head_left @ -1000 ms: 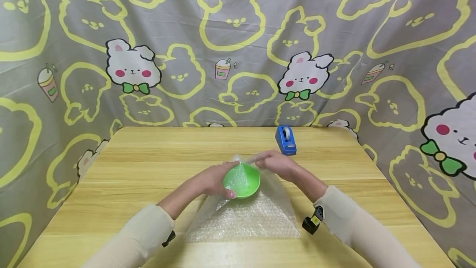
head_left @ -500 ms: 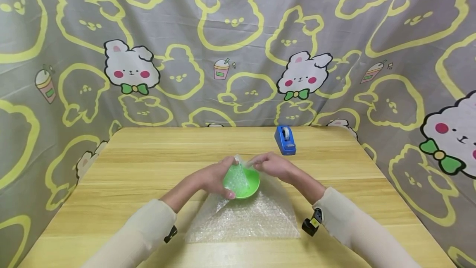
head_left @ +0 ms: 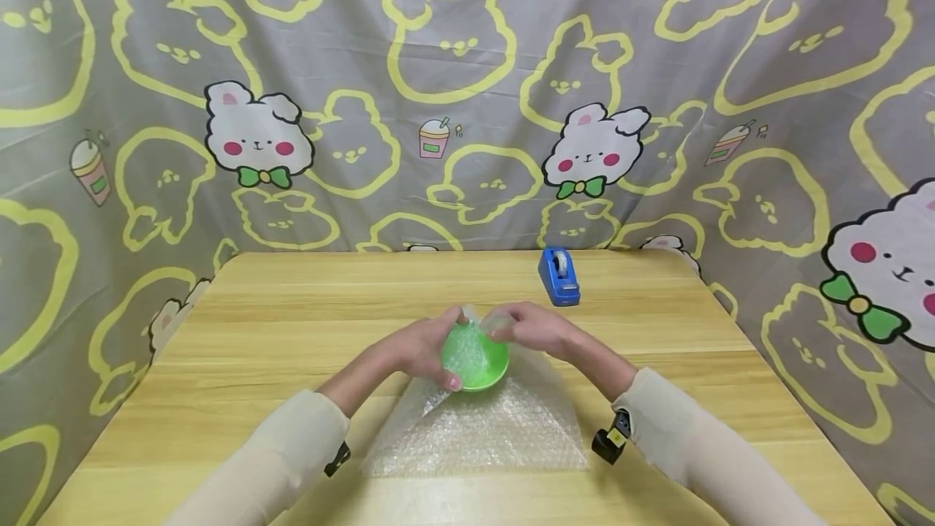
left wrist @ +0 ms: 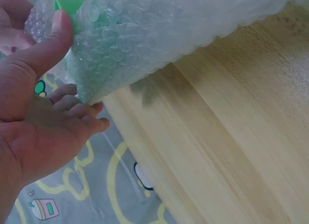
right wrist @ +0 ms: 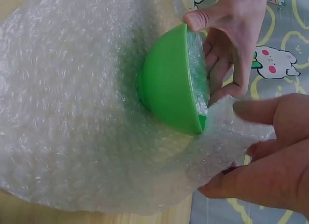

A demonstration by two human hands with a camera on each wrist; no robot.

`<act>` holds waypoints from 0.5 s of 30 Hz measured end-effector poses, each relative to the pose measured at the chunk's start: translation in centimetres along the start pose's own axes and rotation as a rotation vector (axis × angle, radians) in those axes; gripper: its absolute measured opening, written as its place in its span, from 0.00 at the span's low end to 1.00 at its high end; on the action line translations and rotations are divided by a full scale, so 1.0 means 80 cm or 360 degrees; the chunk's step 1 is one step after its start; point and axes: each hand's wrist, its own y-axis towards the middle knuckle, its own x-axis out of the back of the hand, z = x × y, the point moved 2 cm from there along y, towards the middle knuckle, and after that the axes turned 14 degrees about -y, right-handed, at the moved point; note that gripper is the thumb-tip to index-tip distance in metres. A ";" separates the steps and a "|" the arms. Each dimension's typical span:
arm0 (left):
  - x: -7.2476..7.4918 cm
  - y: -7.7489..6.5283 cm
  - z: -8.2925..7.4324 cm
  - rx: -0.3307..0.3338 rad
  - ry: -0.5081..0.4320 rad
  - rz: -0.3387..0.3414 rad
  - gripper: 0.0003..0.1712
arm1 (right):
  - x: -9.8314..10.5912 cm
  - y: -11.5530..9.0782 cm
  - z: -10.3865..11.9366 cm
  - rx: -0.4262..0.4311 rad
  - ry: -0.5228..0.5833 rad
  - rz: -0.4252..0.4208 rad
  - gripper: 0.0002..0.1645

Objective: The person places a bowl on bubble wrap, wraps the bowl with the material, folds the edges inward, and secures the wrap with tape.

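A green bowl (head_left: 498, 361) sits tilted on a sheet of bubble wrap (head_left: 497, 437), one flap folded over the rim into the bowl. My left hand (head_left: 425, 351) grips the bowl's left side and the flap there, thumb at the near rim. In the left wrist view, the fingers of that hand (left wrist: 53, 108) lie along the outside of the wrap. On the far right side, my right hand (head_left: 539, 327) pinches another part of the wrap beside the rim. The right wrist view shows this right hand (right wrist: 270, 151) with wrap between thumb and fingers, close to the bowl (right wrist: 169, 81).
A blue tape dispenser (head_left: 560, 277) with a roll of clear tape stands at the back right of the wooden table (head_left: 307, 291). A grey patterned curtain (head_left: 475, 47) hangs behind and along both sides. Each wrist carries a small black camera (head_left: 609, 443).
My right hand has moved slightly left and nearer, bringing its piece of bubble wrap in over the bowl's far right rim. The left hand keeps its hold on the bowl.
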 end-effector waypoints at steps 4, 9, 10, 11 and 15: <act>0.000 -0.001 -0.001 -0.0010 0.0021 -0.0024 0.52 | -0.005 0.003 0.004 -0.0034 -0.0120 -0.0110 0.29; 0.000 -0.001 -0.002 -0.0026 0.0019 -0.0041 0.52 | -0.010 0.007 0.007 -0.0052 -0.0112 -0.0169 0.28; 0.000 -0.001 -0.003 -0.0027 0.0010 -0.0044 0.52 | -0.011 0.007 0.007 -0.0055 -0.0089 -0.0163 0.26; 0.000 -0.002 -0.003 -0.0025 0.0007 -0.0048 0.52 | -0.011 0.007 0.007 -0.0052 -0.0062 -0.0147 0.25; 0.000 -0.003 -0.004 -0.0018 -0.0008 -0.0056 0.52 | -0.010 0.007 0.008 -0.0032 -0.0011 -0.0090 0.25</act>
